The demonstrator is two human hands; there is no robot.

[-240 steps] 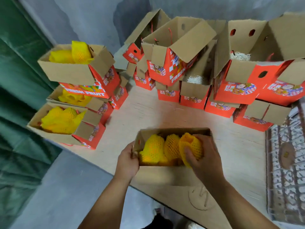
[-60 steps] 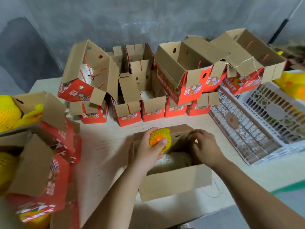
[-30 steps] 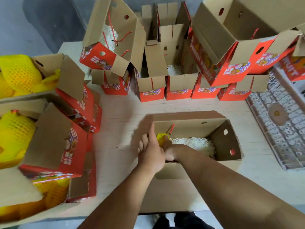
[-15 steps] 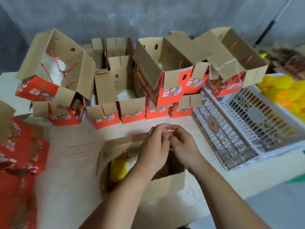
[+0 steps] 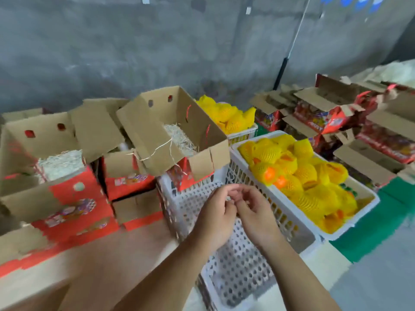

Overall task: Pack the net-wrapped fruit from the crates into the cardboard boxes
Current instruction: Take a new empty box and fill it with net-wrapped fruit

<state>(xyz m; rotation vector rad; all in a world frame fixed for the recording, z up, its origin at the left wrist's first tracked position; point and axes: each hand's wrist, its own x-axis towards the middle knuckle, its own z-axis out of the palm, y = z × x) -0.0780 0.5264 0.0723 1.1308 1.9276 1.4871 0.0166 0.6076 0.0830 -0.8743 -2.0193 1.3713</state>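
Note:
Net-wrapped fruit [image 5: 298, 173], yellow mesh over orange skin, fills a white plastic crate [image 5: 352, 228] at the right. A second heap of netted fruit [image 5: 231, 117] sits in a crate behind it. An open cardboard box [image 5: 157, 131] lined with shredded paper leans tilted at centre, and another open box [image 5: 60, 162] with paper stands at the left. My left hand [image 5: 215, 214] and my right hand [image 5: 256, 212] meet in mid-air just left of the full crate. Their fingers are curled, their tips touch, and I see nothing in them.
Under my hands lies a white perforated crate [image 5: 235, 265] with no fruit in it. More red-and-brown boxes [image 5: 332, 113] are stacked at the back right. The wooden table [image 5: 112, 254] runs along the bottom left, and a grey wall closes the back.
The view has swung right, away from the box I was filling to the fruit crates. My hands stay together and have moved over the white perforated crate.

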